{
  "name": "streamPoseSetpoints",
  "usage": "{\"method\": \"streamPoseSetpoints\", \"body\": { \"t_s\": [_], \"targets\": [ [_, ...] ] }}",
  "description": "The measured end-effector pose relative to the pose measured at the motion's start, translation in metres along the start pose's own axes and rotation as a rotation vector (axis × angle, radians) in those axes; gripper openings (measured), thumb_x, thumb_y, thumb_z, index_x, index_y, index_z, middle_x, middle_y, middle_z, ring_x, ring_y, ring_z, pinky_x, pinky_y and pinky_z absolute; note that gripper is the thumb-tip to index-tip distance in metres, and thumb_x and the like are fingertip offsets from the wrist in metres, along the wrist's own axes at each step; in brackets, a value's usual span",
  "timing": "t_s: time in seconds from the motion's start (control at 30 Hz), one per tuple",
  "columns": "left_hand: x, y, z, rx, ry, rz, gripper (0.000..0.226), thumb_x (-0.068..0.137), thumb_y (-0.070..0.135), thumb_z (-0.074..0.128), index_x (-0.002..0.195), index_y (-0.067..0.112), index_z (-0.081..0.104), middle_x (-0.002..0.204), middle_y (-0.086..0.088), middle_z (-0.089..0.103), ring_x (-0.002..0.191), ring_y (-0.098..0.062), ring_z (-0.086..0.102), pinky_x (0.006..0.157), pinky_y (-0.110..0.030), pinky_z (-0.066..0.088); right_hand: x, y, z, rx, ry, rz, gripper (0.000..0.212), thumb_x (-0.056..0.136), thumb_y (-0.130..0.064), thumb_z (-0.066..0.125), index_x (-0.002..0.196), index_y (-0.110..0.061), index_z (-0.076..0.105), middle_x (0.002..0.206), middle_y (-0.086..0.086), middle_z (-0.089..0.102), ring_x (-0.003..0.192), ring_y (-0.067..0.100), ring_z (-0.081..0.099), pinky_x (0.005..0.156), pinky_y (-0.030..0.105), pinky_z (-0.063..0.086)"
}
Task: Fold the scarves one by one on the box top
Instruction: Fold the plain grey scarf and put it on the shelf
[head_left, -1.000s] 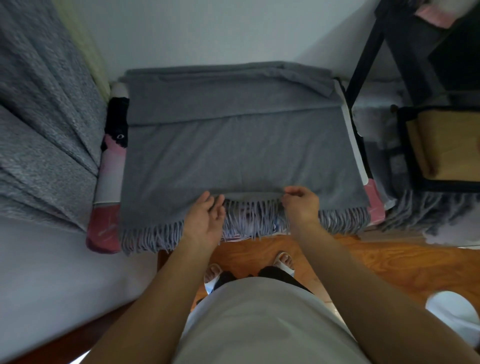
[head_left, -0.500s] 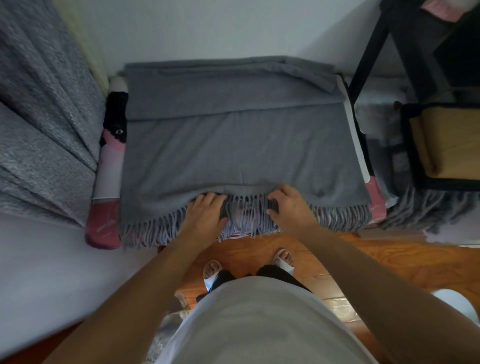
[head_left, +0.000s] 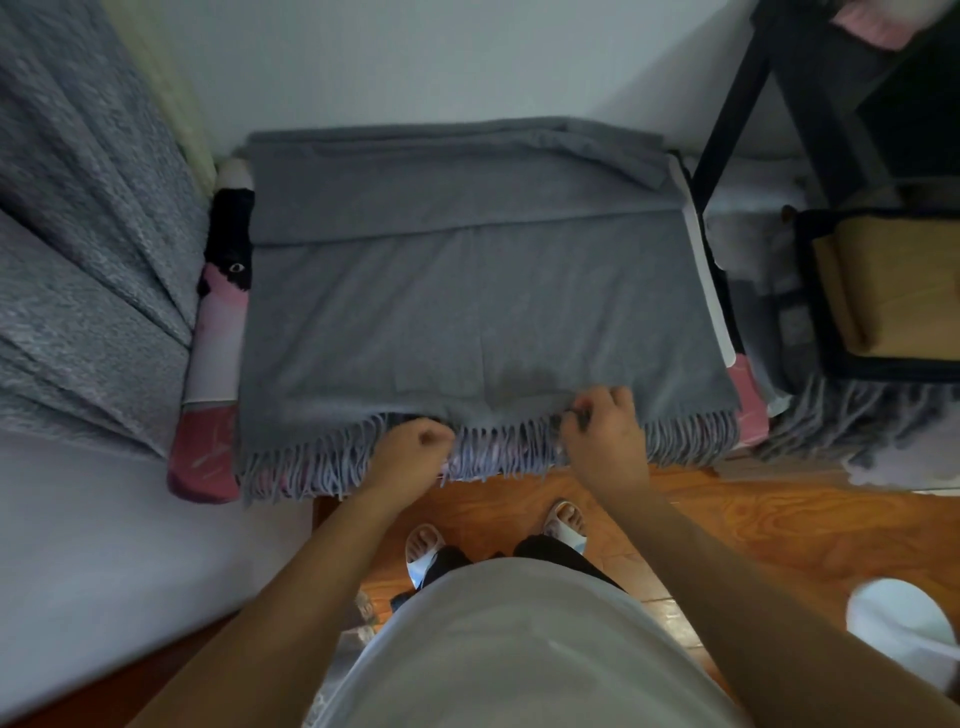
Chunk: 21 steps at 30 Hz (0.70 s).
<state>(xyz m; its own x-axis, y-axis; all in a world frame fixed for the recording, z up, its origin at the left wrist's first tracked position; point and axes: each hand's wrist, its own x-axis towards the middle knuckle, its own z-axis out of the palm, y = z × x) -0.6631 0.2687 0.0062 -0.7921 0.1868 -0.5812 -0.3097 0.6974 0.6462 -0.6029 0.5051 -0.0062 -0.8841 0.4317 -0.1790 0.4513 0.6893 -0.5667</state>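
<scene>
A gray scarf (head_left: 467, 312) lies spread over the top of the box (head_left: 215, 332), covering nearly all of it, with a folded band of the same cloth along the far edge by the wall. Its fringe (head_left: 311, 462) hangs over the near edge, toward the person's feet. The left hand (head_left: 415, 447) is curled tight at the near edge, left of the middle, fingers closed on the fringe there. The right hand (head_left: 602, 421) sits just right of the middle on the same edge, its fingers bent and pinching the hem of the scarf where the fringe begins. The two hands are near one another but apart. A gray curtain (head_left: 78, 234) hangs to the left, a black shelf (head_left: 737, 93) stands to the right, and more fringed gray cloth (head_left: 852, 415) lies beneath it beside the box.
</scene>
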Motion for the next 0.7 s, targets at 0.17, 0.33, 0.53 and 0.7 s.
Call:
{"method": "streamPoseSetpoints", "body": {
  "t_s": [0.17,0.33,0.53,0.7],
  "targets": [
    [0.004,0.009,0.013,-0.631,0.082,-0.282,0.020,0.095,0.016,0.062,0.079,0.004,0.065,0.065,-0.011,0.061,0.056,-0.021,0.056,0.053,-0.025,0.042,-0.001,-0.013,0.012,0.278,-0.191,0.514,0.032,0.093,-0.039,0.064,0.094,-0.007,0.066,0.088,0.014,0.069,0.082,0.030,0.066,0.075,0.045,0.056],
    [0.015,0.025,0.018,-0.981,0.132,-0.505,0.009,0.095,0.024,0.068,0.093,0.016,0.067,0.066,0.001,0.066,0.054,-0.009,0.048,0.055,-0.024,0.039,0.002,-0.030,0.021,1.032,-0.180,0.818,0.023,0.093,-0.016,0.070,0.112,-0.016,0.057,0.079,0.005,0.056,0.060,0.015,0.046,0.057,0.030,0.047],
    [0.003,0.030,0.005,-0.967,-0.020,-0.555,0.015,0.092,0.029,0.071,0.087,0.020,0.060,0.063,0.005,0.049,0.052,-0.010,0.045,0.056,-0.027,0.038,0.012,-0.039,0.003,1.202,-0.359,0.946,0.016,0.090,-0.023,0.074,0.088,-0.016,0.059,0.060,-0.005,0.047,0.050,0.007,0.037,0.048,0.021,0.037],
    [-0.005,0.025,0.002,-0.471,0.277,-0.274,0.028,0.086,0.052,0.066,0.072,0.028,0.068,0.080,0.002,0.068,0.084,-0.014,0.067,0.092,-0.046,0.053,0.017,-0.042,-0.008,0.954,-0.080,0.741,0.019,0.087,-0.025,0.077,0.083,-0.012,0.063,0.092,0.003,0.069,0.088,0.021,0.066,0.093,0.037,0.053]
  ]
}}
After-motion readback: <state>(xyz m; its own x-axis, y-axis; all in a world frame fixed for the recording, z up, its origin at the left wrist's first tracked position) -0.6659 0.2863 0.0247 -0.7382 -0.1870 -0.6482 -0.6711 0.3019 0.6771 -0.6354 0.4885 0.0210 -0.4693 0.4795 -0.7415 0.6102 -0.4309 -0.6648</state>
